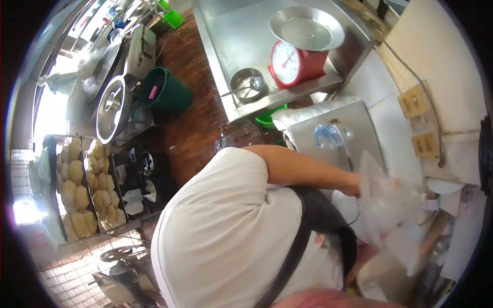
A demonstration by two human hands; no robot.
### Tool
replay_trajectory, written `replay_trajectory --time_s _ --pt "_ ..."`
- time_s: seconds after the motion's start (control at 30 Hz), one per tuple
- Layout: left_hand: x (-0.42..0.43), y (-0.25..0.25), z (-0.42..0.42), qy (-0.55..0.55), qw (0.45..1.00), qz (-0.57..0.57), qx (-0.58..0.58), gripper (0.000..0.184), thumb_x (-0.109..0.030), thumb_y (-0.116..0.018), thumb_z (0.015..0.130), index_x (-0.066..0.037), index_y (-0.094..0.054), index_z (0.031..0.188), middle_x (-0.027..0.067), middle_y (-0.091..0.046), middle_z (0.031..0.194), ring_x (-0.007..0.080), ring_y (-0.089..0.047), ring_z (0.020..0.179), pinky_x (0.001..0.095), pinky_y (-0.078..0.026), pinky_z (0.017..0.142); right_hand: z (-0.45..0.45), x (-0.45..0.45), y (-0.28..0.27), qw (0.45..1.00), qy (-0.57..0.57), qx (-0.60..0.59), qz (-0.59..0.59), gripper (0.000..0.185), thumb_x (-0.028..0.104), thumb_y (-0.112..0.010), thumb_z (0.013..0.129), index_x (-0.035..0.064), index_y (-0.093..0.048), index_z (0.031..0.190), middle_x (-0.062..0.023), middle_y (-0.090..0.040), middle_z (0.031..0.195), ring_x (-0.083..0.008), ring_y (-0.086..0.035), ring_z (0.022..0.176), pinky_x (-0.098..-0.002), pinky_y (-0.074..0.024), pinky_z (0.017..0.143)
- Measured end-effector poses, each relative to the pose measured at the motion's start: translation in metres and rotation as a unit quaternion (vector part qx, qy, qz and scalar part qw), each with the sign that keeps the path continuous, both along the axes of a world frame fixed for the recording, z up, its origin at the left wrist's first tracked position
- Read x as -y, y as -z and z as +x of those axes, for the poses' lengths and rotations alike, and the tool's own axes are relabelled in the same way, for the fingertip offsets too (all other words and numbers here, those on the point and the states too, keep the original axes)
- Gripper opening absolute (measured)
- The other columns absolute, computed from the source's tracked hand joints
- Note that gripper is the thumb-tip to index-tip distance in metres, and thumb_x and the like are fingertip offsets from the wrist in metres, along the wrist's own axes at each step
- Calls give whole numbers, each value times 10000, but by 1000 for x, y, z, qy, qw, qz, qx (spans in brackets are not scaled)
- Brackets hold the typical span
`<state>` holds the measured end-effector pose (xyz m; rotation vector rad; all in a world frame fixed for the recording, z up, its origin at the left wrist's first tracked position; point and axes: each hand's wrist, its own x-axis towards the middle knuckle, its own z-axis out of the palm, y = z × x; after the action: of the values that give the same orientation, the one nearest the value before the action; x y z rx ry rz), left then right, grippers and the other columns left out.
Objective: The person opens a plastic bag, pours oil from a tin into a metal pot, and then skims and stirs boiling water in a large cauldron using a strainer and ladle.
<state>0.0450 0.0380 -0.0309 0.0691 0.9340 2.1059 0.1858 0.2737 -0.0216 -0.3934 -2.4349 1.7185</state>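
My left hand (351, 186), at the end of the outstretched arm, has its fingers closed on the edge of a clear plastic bag (387, 200). The bag hangs loosely, its sides partly blurred and see-through. Lower down, beside the bag, my right hand (365, 252) shows only in part; its fingers are hidden and smeared. Above my left arm, a metal box (316, 141) has a crumpled blue and clear plastic bag (328, 134) on top. My white shirt and a dark strap fill much of the lower middle.
A red dial scale (287, 64) with a round pan stands on a steel table (226, 31), near a metal bowl (247, 84) holding a ladle. A dark green bucket (167, 88) stands on the brown floor. At left, a rack (92, 236) holds several rounded yellowish lumps.
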Motion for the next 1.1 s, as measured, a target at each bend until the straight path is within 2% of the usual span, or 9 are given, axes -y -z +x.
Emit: replay_trajectory --time_s 0.33,0.37,0.5,0.63,0.7,0.73,0.9,1.03,1.1 --pt "-4 132 15 -58 993 -107 -10 177 -111 -704 848 -92 -642 1013 26 -636 924 138 -620 868 279 -532 621 26 51 35 989 121 59 -64 391 166 -505 1012 64 -451 1386 -137 -669 1160 -210 -635 1051 -346 -524 867" --pt "-6 145 15 -33 975 -200 -91 126 -191 -649 952 -79 -630 1005 12 -620 885 106 -573 776 273 -490 585 23 54 42 985 139 56 -82 384 157 -506 1010 65 -458 1380 -134 -677 1148 -206 -638 1048 -343 -525 865" --pt "-19 114 14 -9 965 -236 -111 175 -227 -582 1007 -52 -598 1004 10 -599 836 92 -547 706 279 -467 567 14 49 87 965 214 32 -150 367 138 -529 998 74 -483 1356 -107 -716 981 -178 -658 924 -325 -515 788" --pt "-6 128 -7 48 933 -227 -273 172 -188 -578 993 -49 -599 1093 39 -624 919 134 -594 777 298 -504 644 6 50 66 972 208 55 -93 284 181 -535 1005 60 -558 1261 -154 -685 875 -247 -659 789 -360 -505 725" --pt "-6 118 -14 77 948 -156 -266 177 -163 -590 975 -47 -602 1108 42 -630 932 132 -600 793 299 -509 678 12 53 62 975 208 71 -13 247 206 -534 1010 41 -602 1181 -183 -655 818 -290 -646 727 -381 -494 688" --pt "-6 106 -14 98 950 -133 -264 180 -152 -598 965 -46 -606 1111 43 -634 938 131 -602 801 299 -511 695 12 58 47 974 223 43 29 247 230 -540 1007 9 -632 1067 -228 -617 784 -371 -614 695 -416 -479 659" --pt "-12 33 -13 155 951 -145 -224 190 -148 -633 928 -35 -633 1081 44 -654 931 133 -608 805 307 -521 719 8 59 58 963 255 77 37 286 239 -532 1002 -19 -655 997 -209 -642 804 -305 -605 690 -369 -475 683" --pt "-6 68 -27 222 908 -179 -308 336 -174 -601 962 -35 -537 1261 80 -597 1149 183 -579 1013 349 -507 864 3 63 65 961 259 91 18 339 283 -540 1004 -27 -676 1003 -176 -673 788 -229 -620 687 -349 -489 682" --pt "2 103 -38 273 862 -195 -380 439 -186 -578 986 -36 -471 1384 105 -558 1304 212 -558 1162 376 -497 970 1 58 71 958 255 99 -91 352 300 -548 998 -22 -690 1025 -139 -694 824 -185 -628 719 -329 -497 692"
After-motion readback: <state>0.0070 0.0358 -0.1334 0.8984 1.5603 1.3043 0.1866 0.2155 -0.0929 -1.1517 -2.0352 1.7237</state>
